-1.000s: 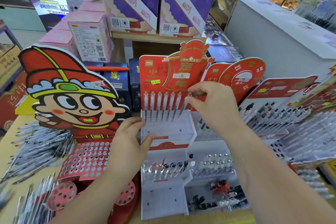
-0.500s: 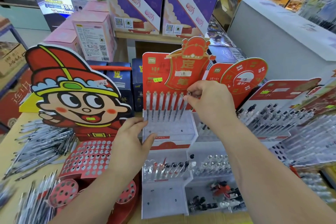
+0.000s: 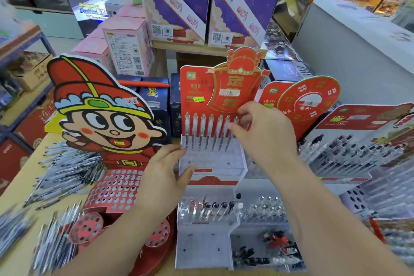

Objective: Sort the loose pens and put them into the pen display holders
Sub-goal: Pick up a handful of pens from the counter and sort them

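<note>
A red-backed pen display holder with a clear perforated tier stands in the middle. Several clear pens stand upright in its back row. My right hand pinches the rightmost pen near its top, the pen leaning in the row. My left hand rests with straight fingers against the tier's left edge. A lower clear tier holds several dark-capped pens. Loose pens lie heaped on the table at the left.
A cartoon-figure cardboard holder with a red perforated base stands left. More filled pen displays stand right. A round red sign is behind. Pink and purple boxes fill the back. Small dark parts lie in the front tray.
My right hand has stayed on the rightmost pen and shifted slightly down and right. My left hand keeps its place at the tier's left edge. The view has drifted a little.
</note>
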Demonstrator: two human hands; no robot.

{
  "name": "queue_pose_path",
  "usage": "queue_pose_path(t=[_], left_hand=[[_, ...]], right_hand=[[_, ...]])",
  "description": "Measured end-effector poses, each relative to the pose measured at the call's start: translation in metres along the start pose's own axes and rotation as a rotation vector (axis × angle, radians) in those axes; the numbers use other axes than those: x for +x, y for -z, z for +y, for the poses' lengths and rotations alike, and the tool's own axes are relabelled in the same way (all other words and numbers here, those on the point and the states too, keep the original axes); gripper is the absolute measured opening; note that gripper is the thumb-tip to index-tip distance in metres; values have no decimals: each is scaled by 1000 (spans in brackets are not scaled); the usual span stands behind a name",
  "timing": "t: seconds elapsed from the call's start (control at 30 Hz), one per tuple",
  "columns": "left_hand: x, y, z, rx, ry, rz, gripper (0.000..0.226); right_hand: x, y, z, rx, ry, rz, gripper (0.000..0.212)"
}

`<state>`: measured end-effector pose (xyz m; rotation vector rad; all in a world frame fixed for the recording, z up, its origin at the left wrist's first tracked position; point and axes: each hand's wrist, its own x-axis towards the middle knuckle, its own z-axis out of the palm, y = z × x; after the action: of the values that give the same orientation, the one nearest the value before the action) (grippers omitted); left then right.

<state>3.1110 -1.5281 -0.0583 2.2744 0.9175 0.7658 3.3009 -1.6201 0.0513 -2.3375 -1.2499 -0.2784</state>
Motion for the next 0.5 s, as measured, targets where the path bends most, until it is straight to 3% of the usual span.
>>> queue_pose_path(t=[0.2, 0.33, 0.5], left_hand=[[-26, 30, 3, 3, 11, 24, 29], [-52, 58, -9, 95, 139, 73, 16], [-83, 99, -48, 195, 273, 136, 11]], right_hand=[[-25, 7, -13, 172, 214, 218, 23], [-51, -14, -47, 403, 362, 129, 19], [-76, -51, -103, 505, 412, -132, 22]])
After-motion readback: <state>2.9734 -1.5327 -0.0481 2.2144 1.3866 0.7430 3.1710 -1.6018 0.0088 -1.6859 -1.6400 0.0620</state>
